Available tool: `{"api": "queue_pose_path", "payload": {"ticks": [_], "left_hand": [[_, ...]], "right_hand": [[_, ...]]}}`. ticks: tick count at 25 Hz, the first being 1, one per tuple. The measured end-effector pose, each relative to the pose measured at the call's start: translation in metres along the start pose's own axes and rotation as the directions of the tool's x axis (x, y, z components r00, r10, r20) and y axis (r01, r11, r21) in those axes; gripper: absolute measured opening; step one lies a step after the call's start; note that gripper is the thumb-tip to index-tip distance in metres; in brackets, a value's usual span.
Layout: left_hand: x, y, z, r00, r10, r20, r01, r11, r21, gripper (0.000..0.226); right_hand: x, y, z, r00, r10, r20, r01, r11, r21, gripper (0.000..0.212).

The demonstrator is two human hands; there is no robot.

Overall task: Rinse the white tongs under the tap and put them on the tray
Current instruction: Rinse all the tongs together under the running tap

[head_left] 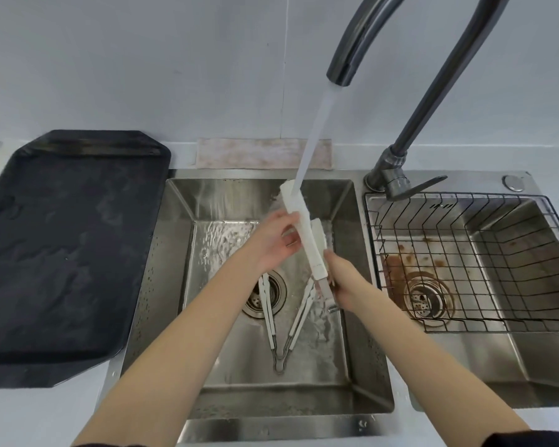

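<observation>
White tongs (305, 230) stand tilted over the left sink basin (346, 356), their tips up under the stream of water from the dark tap (341, 74). My right hand (342, 282) grips their lower handle end. My left hand (276, 245) holds one arm of the tongs near the middle, fingers wrapped on it. A second pair of white tongs (284, 321) lies spread open on the basin floor by the drain. The black tray (65, 253) rests on the counter left of the sink, wet and bare.
A wire basket (465, 259) sits in the stained right basin. The tap's base and lever (397, 182) stand between the basins. A pale cloth strip (262, 153) lies against the wall behind the sink.
</observation>
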State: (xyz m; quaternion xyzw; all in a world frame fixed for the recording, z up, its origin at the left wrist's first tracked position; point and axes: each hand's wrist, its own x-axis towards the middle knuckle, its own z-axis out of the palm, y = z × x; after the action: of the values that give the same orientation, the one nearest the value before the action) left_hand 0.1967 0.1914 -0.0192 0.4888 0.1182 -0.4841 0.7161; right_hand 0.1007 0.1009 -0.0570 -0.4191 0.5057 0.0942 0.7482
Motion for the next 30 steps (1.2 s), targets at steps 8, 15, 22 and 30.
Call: {"api": "queue_pose_path", "payload": {"ticks": [8, 15, 22, 30], "left_hand": [[0.014, 0.012, 0.025, 0.993, 0.02, -0.112, -0.008, 0.995, 0.103, 0.034], [0.009, 0.027, 0.022, 0.984, 0.129, 0.122, -0.124, 0.991, -0.051, 0.014], [-0.001, 0.013, 0.007, 0.999, 0.009, 0.042, -0.01, 1.0, 0.026, 0.036], [-0.004, -0.005, -0.026, 0.988, -0.005, -0.152, 0.047, 0.961, 0.274, 0.019]], "right_hand": [[-0.003, 0.004, 0.006, 0.999, 0.02, 0.036, -0.018, 0.998, -0.053, 0.029], [-0.006, 0.001, 0.0, 0.999, -0.04, -0.003, 0.04, 0.998, -0.054, 0.027], [-0.015, -0.014, 0.014, 0.989, -0.117, -0.086, 0.116, 0.993, -0.019, 0.028], [-0.009, 0.0, 0.019, 0.972, -0.219, -0.084, 0.227, 0.968, 0.107, 0.036]]}}
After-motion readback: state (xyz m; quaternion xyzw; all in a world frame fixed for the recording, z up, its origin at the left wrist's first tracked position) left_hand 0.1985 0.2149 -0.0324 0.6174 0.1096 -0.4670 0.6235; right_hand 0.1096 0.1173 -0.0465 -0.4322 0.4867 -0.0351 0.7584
